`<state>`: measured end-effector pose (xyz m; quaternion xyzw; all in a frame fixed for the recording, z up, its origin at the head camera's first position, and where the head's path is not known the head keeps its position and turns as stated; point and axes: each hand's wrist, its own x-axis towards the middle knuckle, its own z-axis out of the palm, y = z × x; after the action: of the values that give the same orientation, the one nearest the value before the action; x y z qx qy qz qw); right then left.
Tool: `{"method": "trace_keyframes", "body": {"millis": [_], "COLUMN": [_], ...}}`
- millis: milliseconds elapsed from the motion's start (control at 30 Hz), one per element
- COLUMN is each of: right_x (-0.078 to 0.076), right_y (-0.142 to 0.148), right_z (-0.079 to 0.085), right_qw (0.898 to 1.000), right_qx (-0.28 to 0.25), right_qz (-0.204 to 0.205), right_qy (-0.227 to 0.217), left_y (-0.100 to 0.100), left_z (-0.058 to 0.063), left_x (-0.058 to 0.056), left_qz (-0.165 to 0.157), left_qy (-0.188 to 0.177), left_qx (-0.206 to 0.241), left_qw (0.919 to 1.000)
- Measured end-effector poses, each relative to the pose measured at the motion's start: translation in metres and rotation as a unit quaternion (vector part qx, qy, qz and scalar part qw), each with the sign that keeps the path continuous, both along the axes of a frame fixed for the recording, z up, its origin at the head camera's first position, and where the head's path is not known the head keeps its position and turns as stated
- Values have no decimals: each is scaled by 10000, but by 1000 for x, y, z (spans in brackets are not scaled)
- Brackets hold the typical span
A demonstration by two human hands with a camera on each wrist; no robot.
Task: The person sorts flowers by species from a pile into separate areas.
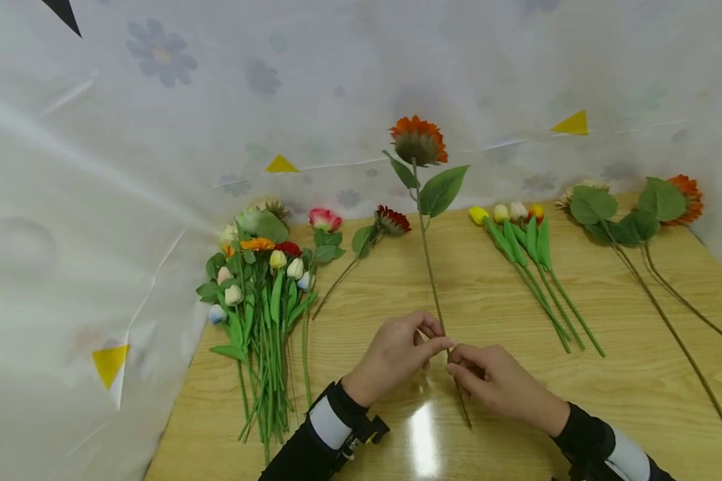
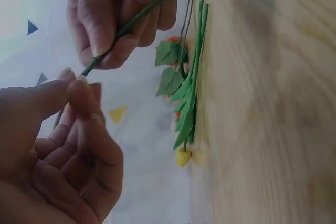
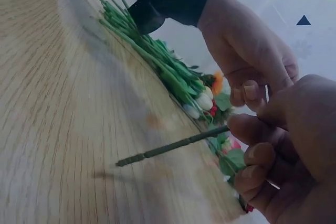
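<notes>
An orange artificial flower point(image 1: 420, 141) with two green leaves stands upright, tilted slightly, in front of me. Thumb and fingers of my left hand point(image 1: 400, 351) pinch its stem point(image 1: 431, 280) at the lower part. Just below, my right hand point(image 1: 505, 384) pinches the same stem, the two hands nearly touching. In the right wrist view the bare stem end point(image 3: 157, 150) sticks out past the right fingers, close over the table. The left wrist view shows both hands' fingertips point(image 2: 102, 51) on the stem.
A bunch of mixed artificial flowers point(image 1: 271, 321) lies at the left. Behind it are a pink rose point(image 1: 325, 219) and a dark red flower point(image 1: 392, 220). Several tulips point(image 1: 532, 254) lie right of centre on the wooden table point(image 1: 373, 287). Larger leafy stems point(image 1: 662, 307) lie at the far right.
</notes>
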<state>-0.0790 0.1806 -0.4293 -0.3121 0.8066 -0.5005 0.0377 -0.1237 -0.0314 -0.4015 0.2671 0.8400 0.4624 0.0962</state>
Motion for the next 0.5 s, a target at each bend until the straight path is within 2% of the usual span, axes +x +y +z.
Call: {"method": "trace_keyframes", "body": {"millis": [100,167,233,333,400,500], "right_x": [-2,-4,-6,-8,-8,-5], "right_y": [12,26,45,80,105,140], "right_z": [-1,0,3,8,10,14], "right_qw": [9979,9945,9888,9720,9554,9258], "right_qx": [227,447,767,1420,1887,2506], "right_qz": [-488,-808,-1137,-1712,-2101,-2630], "right_qy": [349,496,589,755,865,1048], "left_y": [-10,-23,-40,-69,-88,-110], "left_z": [0,-2,-5,-11,-14,-18], "left_x": [-7,-13,-20,-30,-36,-43], "left_qz": [289,683,1191,1961,2342,2603], "left_qy": [435,756,1094,1390,1359,1120], "left_qx": [-593,-1042,-1456,-2050,-2471,-2999], "left_qw": [9969,9893,9760,9488,9304,9109]}}
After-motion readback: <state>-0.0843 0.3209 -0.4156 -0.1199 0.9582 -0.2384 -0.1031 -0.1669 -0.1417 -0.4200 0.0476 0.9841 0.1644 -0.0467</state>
